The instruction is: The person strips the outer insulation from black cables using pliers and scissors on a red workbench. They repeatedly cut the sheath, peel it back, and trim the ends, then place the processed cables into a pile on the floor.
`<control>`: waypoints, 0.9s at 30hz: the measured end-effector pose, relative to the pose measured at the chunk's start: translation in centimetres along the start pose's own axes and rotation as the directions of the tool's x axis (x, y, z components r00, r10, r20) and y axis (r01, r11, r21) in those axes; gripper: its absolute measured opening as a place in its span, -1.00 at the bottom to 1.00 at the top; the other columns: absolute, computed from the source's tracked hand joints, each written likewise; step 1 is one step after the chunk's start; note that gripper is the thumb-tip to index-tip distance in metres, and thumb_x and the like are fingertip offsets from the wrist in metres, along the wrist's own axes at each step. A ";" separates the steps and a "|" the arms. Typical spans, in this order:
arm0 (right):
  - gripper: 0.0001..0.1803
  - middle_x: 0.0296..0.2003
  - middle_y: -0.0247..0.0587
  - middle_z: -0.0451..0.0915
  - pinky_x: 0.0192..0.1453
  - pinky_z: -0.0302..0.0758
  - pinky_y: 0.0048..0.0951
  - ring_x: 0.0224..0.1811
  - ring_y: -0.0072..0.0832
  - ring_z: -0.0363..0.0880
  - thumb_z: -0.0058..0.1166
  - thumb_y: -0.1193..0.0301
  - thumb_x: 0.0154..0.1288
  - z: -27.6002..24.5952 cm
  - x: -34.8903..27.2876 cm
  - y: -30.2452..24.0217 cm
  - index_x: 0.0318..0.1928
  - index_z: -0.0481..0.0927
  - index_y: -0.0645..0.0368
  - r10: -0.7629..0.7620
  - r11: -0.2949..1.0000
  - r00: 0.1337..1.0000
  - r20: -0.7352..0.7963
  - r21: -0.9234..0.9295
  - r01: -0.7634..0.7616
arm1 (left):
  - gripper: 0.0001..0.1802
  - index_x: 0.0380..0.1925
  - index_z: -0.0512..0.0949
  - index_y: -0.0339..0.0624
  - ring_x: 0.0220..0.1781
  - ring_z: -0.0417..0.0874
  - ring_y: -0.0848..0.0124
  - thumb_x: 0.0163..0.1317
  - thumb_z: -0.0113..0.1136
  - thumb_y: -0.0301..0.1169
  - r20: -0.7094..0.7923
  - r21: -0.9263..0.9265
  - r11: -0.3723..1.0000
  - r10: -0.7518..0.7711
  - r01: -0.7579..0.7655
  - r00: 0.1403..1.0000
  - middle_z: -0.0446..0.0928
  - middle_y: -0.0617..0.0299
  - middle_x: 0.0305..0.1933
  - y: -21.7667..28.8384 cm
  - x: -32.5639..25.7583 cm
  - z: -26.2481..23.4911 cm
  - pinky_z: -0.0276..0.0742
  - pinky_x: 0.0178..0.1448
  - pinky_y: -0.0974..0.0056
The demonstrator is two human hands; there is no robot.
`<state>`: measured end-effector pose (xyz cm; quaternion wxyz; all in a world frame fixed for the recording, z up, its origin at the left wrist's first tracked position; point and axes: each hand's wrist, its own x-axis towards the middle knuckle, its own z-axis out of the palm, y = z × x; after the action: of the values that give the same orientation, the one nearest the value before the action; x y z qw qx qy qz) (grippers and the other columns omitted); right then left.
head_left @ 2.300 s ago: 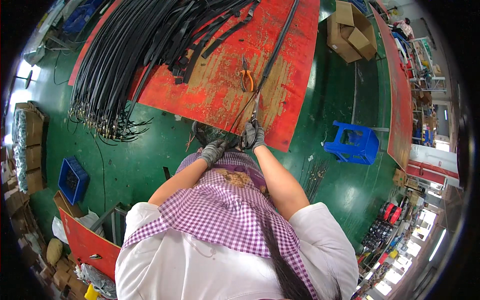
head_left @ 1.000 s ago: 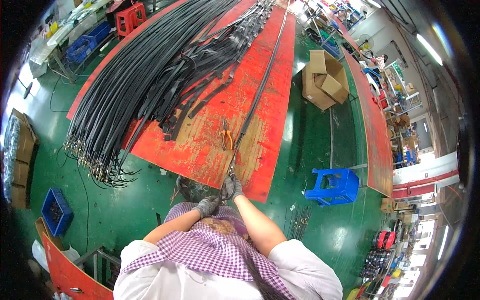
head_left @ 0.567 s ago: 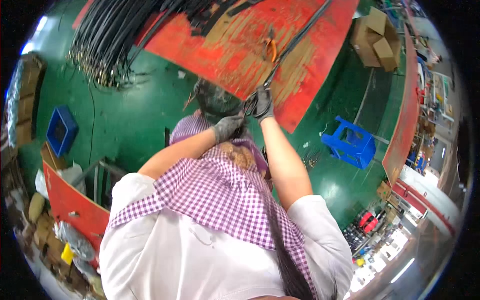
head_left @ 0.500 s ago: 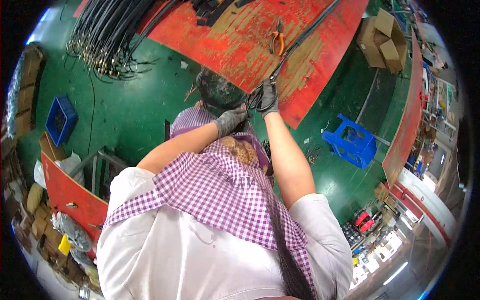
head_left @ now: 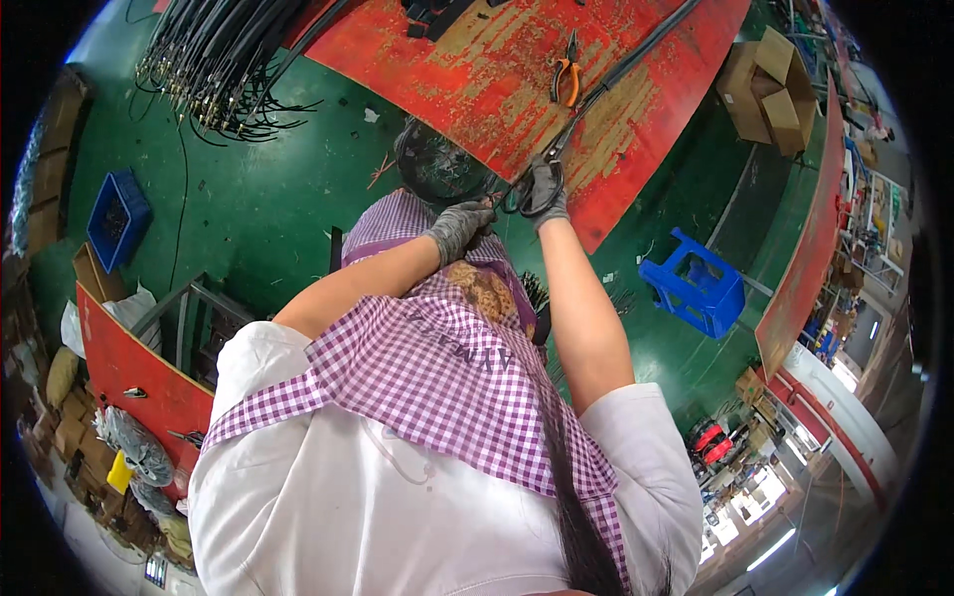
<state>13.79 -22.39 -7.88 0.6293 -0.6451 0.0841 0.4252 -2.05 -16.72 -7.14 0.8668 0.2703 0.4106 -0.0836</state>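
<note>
Scissors with dark handles sit in the gloved right hand, its fingers wrapped around them, at the near corner of the red counter in the head view. Just off that corner, the left hand has its fingers curled in; what they grip, if anything, cannot be told. Slim black cables run lengthwise on the counter, beside orange-handled pliers lying on it. Right of the counter stands a blue stool.
</note>
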 end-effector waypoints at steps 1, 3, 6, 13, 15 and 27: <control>-0.91 -0.65 -0.36 0.32 -0.61 0.32 -0.51 -0.65 -0.54 0.34 -0.16 0.31 0.13 -1.4 -0.2 0.3 -0.41 0.30 0.01 0.055 0.995 0.994 0.092 0.075 -0.062 | -0.89 -0.45 0.45 -0.14 -0.72 0.29 0.55 0.02 0.02 -0.37 -0.027 0.025 1.000 0.015 -0.014 1.000 0.37 0.32 -0.66 -0.1 0.1 -0.1 0.18 -0.67 0.47; -0.90 -0.63 -0.36 0.32 -0.59 0.32 -0.53 -0.63 -0.55 0.33 -0.16 0.31 0.13 -5.4 -1.0 1.2 -0.37 0.31 0.01 0.149 0.959 0.946 0.288 0.191 -0.209 | -0.89 -0.45 0.46 -0.12 -0.69 0.30 0.57 0.04 0.01 -0.36 -0.063 0.067 0.996 0.067 -0.063 0.996 0.39 0.34 -0.65 0.1 0.1 -0.1 0.20 -0.64 0.49; -0.86 -0.61 -0.40 0.33 -0.55 0.31 -0.59 -0.61 -0.56 0.34 -0.16 0.27 0.13 -8.8 -6.8 0.1 -0.35 0.33 0.03 0.151 0.859 0.957 0.249 -0.512 -0.002 | -0.86 -0.42 0.47 -0.14 -0.67 0.32 0.59 0.03 0.03 -0.35 -0.093 0.091 0.989 0.125 -0.116 0.988 0.43 0.34 -0.62 0.4 0.0 -0.8 0.22 -0.62 0.50; -0.72 -0.54 -0.44 0.42 -0.58 0.28 -0.62 -0.59 -0.70 0.35 -0.21 0.16 0.15 -5.8 -11.3 -2.0 -0.23 0.32 0.05 0.671 0.736 0.738 0.072 -0.189 -0.650 | -0.85 -0.41 0.49 -0.16 -0.65 0.34 0.60 0.01 0.06 -0.37 -0.061 0.194 0.970 0.161 -0.147 0.985 0.45 0.33 -0.58 1.1 -0.3 -0.8 0.23 -0.60 0.50; -0.73 -0.54 -0.44 0.43 -0.59 0.28 -0.64 -0.57 -0.73 0.36 -0.28 0.16 0.18 -4.9 -11.3 -2.6 -0.26 0.34 0.05 0.451 0.791 0.845 0.287 -0.567 -0.230 | -0.83 -0.38 0.49 -0.17 -0.63 0.34 0.60 0.02 0.06 -0.37 -0.038 0.196 0.967 0.176 -0.165 0.984 0.45 0.34 -0.58 1.5 -0.8 -0.5 0.24 -0.58 0.51; -0.73 -0.42 -0.28 0.44 -0.48 0.38 -0.55 -0.47 -0.56 0.42 -0.13 0.28 0.13 -3.4 -7.9 -3.4 -0.22 0.32 0.18 0.681 0.618 0.711 0.176 -0.660 -0.428 | -0.81 -0.40 0.49 -0.24 -0.61 0.38 0.59 0.01 0.03 -0.38 -0.026 0.198 0.954 0.234 -0.225 0.972 0.46 0.30 -0.58 1.4 -0.7 -1.0 0.25 -0.58 0.51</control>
<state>12.56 -28.16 -0.66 0.2389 -0.6379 0.0179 0.7319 -2.70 -15.04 -6.55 0.8299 0.4011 0.3874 -0.0152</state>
